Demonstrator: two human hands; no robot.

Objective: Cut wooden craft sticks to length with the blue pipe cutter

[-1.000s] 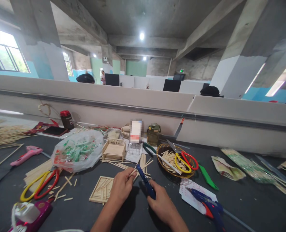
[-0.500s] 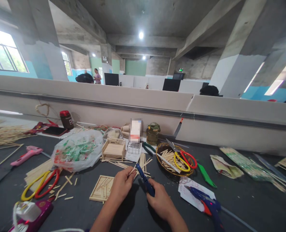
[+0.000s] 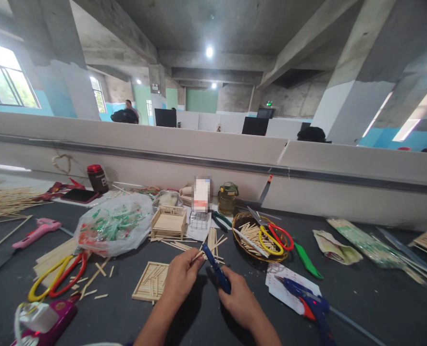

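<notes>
Near the middle of the desk, my left hand pinches a thin wooden stick between thumb and fingers. My right hand is closed around a slim blue hand tool. The tool's far end touches or nearly touches the stick's tip; whether it has jaws or a blade is too small to tell. Beside my left wrist lies a square stick tray with short pieces in it. Loose sticks are spread just beyond my hands, and a small stick-built bed stands behind them.
Right of my hands is a wicker basket with sticks and red-yellow scissors. A blue glue gun rests on paper. Leftward are a plastic bag, more scissors, a pink glue gun and a power strip.
My hands keep almost the same pose, with the stick and blue tool close together. The view shifts slightly. A person in the background has moved left.
</notes>
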